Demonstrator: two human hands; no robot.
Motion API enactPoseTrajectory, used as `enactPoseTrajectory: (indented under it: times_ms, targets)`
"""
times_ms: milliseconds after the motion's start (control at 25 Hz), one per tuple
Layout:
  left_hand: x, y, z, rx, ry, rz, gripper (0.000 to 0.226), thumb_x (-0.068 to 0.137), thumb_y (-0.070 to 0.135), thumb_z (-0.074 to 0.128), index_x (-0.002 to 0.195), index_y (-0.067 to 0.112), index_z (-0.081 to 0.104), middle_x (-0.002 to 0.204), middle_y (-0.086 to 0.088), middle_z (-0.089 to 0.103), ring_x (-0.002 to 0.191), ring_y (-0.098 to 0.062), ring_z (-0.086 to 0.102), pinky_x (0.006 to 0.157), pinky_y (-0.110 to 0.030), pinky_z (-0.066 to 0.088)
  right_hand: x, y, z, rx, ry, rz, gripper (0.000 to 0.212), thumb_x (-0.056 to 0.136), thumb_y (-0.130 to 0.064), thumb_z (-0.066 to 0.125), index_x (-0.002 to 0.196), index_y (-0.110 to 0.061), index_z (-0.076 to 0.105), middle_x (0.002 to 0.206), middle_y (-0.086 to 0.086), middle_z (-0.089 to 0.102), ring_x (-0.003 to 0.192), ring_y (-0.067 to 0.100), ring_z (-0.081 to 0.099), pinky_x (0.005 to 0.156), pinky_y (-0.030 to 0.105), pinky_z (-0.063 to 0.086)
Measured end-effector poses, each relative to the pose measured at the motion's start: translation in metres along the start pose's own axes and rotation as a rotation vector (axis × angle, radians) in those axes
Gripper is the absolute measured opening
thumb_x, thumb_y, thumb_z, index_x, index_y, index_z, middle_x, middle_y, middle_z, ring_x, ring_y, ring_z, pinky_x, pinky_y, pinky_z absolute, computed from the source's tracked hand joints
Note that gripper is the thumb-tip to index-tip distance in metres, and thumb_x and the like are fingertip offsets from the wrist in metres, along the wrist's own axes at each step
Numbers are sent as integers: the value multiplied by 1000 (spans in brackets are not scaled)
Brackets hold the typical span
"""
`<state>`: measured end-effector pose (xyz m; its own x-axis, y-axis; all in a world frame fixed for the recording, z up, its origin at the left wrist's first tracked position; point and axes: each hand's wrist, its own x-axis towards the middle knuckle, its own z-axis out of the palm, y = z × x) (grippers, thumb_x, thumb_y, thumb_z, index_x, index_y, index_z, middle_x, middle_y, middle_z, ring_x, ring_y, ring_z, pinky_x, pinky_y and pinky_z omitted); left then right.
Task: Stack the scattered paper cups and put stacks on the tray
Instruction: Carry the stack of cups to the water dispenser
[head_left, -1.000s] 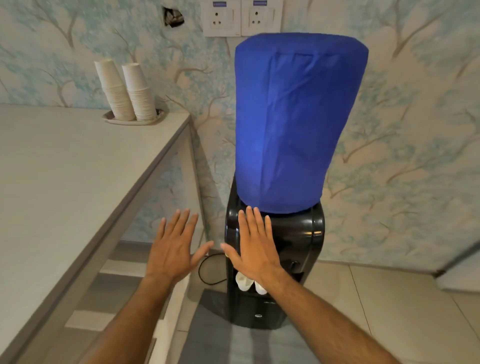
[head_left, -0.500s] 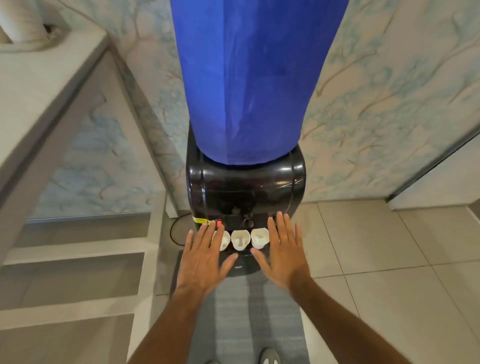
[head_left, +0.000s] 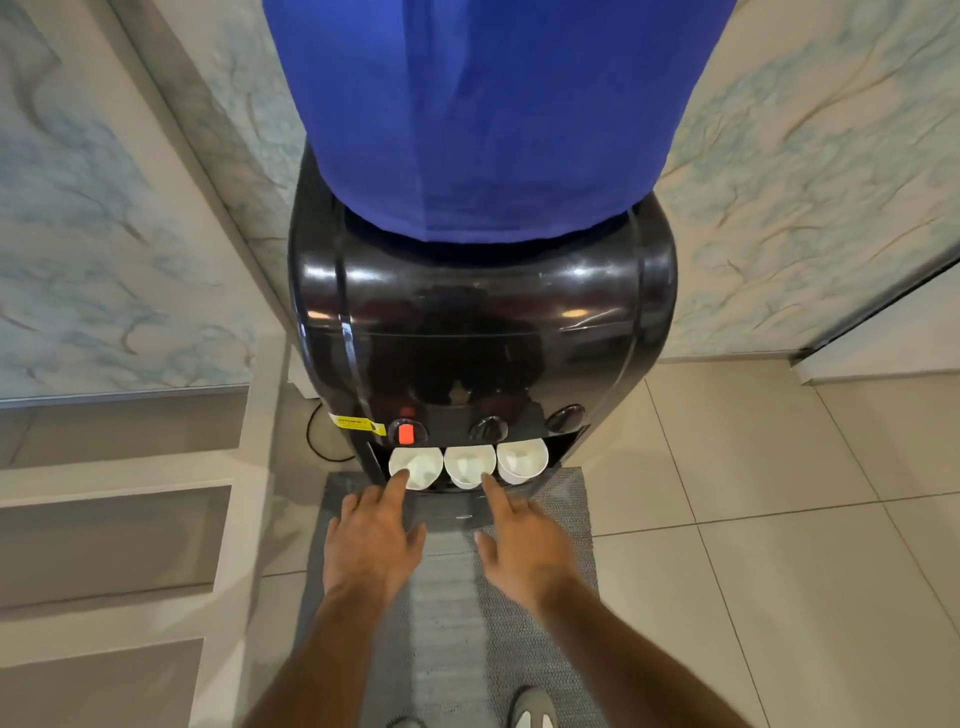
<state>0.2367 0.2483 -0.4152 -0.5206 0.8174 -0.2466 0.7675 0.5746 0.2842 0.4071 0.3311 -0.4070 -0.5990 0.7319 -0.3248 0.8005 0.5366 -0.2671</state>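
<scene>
White cups (head_left: 469, 466) at twelve o'clock; left hand (head_left: 373, 535) and right hand (head_left: 522, 538), fingers open, could topple them.

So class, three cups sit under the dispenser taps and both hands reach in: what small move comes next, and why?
Probably close the left hand on the left cup: its forefinger is already at that rim, no cup is held yet, and the three cups are unstacked.

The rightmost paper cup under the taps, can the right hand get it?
Probably yes. The right hand points at the middle cup; the rightmost paper cup sits beside it, open to the front.
</scene>
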Motion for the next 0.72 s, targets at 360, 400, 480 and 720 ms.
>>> enactPoseTrajectory:
  times_ms: [360,400,480,720]
  targets:
    - [30,-12,30,-147,40,-34,24,91,26,59,112,16,64,112,-8,63,103,-26,55,78,-41,53,33,-2,23,141,42,60,34,101,-31,44,131,-18,49,118,8,66,105,28,64,83,38,54]
    - [27,-15,30,-164,72,-20,21,90,26,61,107,15,66,110,-8,63,100,-27,56,73,-42,53,28,0,26,187,95,68,33,101,-33,45,129,-20,52,115,7,68,103,26,65,81,36,55]
    - [16,-18,30,-183,131,19,22,85,31,68,98,13,65,108,-7,63,96,-28,57,65,-39,53,15,3,32,366,258,57,30,98,-37,52,122,-21,60,110,3,71,97,20,67,76,34,57]
    - [-15,-14,28,-282,131,31,49,60,55,82,76,15,59,88,8,48,70,-18,55,53,-30,48,-14,-12,25,738,557,-103,37,93,-52,57,103,-18,64,100,-7,66,91,9,64,70,31,57]
